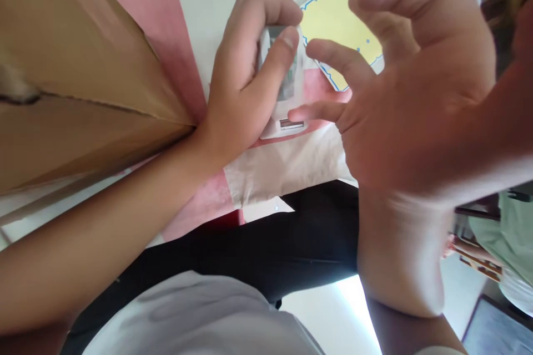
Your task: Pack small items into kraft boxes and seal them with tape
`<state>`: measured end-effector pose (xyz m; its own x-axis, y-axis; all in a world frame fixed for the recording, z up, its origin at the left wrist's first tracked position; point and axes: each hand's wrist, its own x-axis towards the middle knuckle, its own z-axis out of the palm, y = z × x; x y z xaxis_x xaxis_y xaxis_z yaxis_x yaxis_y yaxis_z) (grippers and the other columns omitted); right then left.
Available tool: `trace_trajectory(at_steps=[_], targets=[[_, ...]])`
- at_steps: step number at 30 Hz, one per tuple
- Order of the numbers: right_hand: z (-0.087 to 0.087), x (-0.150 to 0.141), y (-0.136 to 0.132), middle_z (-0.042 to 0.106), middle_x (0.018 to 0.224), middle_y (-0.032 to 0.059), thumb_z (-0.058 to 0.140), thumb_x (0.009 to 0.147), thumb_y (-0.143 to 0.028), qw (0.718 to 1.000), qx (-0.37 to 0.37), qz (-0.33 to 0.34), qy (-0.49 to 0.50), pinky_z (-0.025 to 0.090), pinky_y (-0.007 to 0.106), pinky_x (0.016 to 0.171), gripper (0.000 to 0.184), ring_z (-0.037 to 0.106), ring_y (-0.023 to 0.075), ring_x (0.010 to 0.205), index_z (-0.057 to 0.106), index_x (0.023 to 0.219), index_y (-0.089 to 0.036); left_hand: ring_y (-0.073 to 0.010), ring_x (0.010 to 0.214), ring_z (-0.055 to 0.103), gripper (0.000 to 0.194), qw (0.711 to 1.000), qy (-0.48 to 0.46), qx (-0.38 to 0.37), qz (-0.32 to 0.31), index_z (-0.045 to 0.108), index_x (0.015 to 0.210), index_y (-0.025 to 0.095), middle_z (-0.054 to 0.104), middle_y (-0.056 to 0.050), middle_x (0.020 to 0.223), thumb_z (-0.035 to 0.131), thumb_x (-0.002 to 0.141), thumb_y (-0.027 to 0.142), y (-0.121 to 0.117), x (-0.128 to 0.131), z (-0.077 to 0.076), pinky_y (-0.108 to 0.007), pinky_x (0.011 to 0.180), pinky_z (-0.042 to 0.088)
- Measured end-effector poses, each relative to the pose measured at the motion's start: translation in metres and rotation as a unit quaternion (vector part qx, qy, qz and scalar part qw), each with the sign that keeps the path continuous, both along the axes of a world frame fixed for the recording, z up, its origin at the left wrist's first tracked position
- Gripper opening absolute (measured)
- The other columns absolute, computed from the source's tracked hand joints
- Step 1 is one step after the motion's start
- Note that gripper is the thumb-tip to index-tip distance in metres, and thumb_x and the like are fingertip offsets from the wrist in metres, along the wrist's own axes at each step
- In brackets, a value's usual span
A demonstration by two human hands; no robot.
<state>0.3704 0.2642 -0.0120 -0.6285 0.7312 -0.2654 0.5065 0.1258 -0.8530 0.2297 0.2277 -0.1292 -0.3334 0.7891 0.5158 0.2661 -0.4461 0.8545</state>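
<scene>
My left hand [245, 66] is wrapped round a small white plastic case [285, 83], with the thumb lying across its front. The case has a greyish see-through window and a silver metal slot near its lower end; I cannot tell its exact kind. To the right of it is my right hand [416, 100], palm side showing, fingers spread and partly bent, with nothing in them. Its little finger overlaps the lower part of the case, though whether it touches is unclear. Beneath both hands is a pink and white cloth [287, 161].
A large brown cardboard box [83, 66] stands close on the left, beside my left forearm. Behind my right fingers lies a yellow sheet [333, 22] with a blue wavy border. My dark-trousered leg [270, 244] is below. At the far right, another person [506, 233] in pale green is partly visible.
</scene>
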Motion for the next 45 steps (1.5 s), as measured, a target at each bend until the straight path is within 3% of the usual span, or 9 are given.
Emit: trace_trajectory(at_steps=[3,6,8,11,14,18,26,36,45], targets=[[0.004,-0.001,-0.006,0.060,0.135,0.0010,0.065,0.092,-0.033,0.989,0.020,-0.130,0.069,0.058,0.029,0.074,0.006,0.061,0.0238,0.124,0.064,0.097,-0.030,-0.0222,0.104,0.063,0.018,1.000,-0.019,0.017,-0.004,0.070,0.107,0.026,0.067,-0.007,0.107,0.058,0.101,0.039,0.001,0.001,-0.003,-0.038,0.092,0.049],[0.011,0.001,-0.010,0.060,0.133,0.0045,0.052,0.098,-0.033,0.978,0.039,-0.171,0.110,0.057,0.031,0.069,0.012,0.065,0.0226,0.110,0.059,0.090,-0.026,-0.0236,0.101,0.063,0.018,0.999,-0.046,0.015,0.007,0.071,0.103,0.031,0.068,-0.005,0.104,0.060,0.099,0.044,0.001,0.003,-0.002,-0.040,0.093,0.049],[0.020,0.002,-0.013,0.064,0.115,0.0059,0.051,0.100,-0.033,0.983,0.092,-0.140,0.072,0.053,0.030,0.065,0.019,0.066,0.0202,0.096,0.056,0.084,-0.024,-0.0252,0.101,0.063,0.019,0.998,-0.063,0.004,0.016,0.071,0.099,0.033,0.067,-0.005,0.103,0.060,0.098,0.048,0.002,0.004,-0.002,-0.043,0.094,0.049],[0.036,0.001,-0.013,0.054,0.077,0.0022,0.055,0.098,-0.033,0.976,0.163,-0.060,-0.131,0.040,0.030,0.059,0.031,0.057,0.0153,0.073,0.052,0.069,-0.021,-0.0267,0.103,0.063,0.016,0.997,-0.076,-0.001,0.020,0.070,0.099,0.035,0.068,-0.004,0.104,0.063,0.096,0.049,0.002,0.005,-0.003,-0.046,0.096,0.049],[0.039,-0.004,-0.006,0.042,0.062,0.0001,0.053,0.097,-0.035,0.961,0.122,-0.037,-0.246,0.027,0.029,0.054,0.038,0.041,0.0112,0.058,0.054,0.063,-0.019,-0.0264,0.106,0.063,0.014,0.997,-0.072,-0.007,0.017,0.069,0.102,0.034,0.068,-0.005,0.106,0.062,0.097,0.046,0.000,0.005,-0.003,-0.048,0.100,0.049],[0.023,-0.009,0.010,0.044,0.062,0.0011,0.058,0.091,-0.028,0.977,0.016,-0.007,-0.211,0.027,0.027,0.053,0.033,0.040,0.0106,0.058,0.053,0.061,-0.018,-0.0244,0.110,0.063,0.012,0.997,-0.068,-0.020,0.015,0.066,0.104,0.030,0.067,-0.005,0.106,0.060,0.100,0.038,-0.003,0.006,0.001,-0.046,0.104,0.048],[0.011,-0.001,0.009,0.022,0.057,-0.0034,0.060,0.085,-0.019,0.989,-0.033,0.020,-0.141,0.017,0.029,0.051,0.044,0.019,0.0081,0.055,0.029,0.053,-0.020,-0.0243,0.110,0.064,0.007,0.996,-0.062,-0.057,0.029,0.065,0.103,0.029,0.069,-0.005,0.106,0.061,0.099,0.034,-0.005,0.007,0.007,-0.043,0.101,0.051],[-0.007,0.010,0.001,0.037,0.055,-0.0036,0.063,0.086,-0.008,0.998,-0.038,-0.016,-0.050,0.024,0.028,0.055,0.031,0.028,0.0079,0.055,0.055,0.057,-0.017,-0.0223,0.104,0.064,0.006,0.997,-0.049,-0.054,0.026,0.064,0.099,0.032,0.070,-0.002,0.109,0.059,0.098,0.029,-0.006,0.005,0.007,-0.043,0.096,0.050],[0.003,0.016,-0.013,0.029,0.057,-0.0041,0.065,0.094,-0.023,0.994,-0.032,-0.015,-0.105,0.029,0.029,0.056,0.039,0.022,0.0095,0.055,0.048,0.060,-0.019,-0.0264,0.108,0.063,0.008,0.998,-0.055,-0.031,0.028,0.066,0.098,0.031,0.068,-0.005,0.106,0.058,0.096,0.032,-0.004,0.006,0.005,-0.048,0.101,0.048]])
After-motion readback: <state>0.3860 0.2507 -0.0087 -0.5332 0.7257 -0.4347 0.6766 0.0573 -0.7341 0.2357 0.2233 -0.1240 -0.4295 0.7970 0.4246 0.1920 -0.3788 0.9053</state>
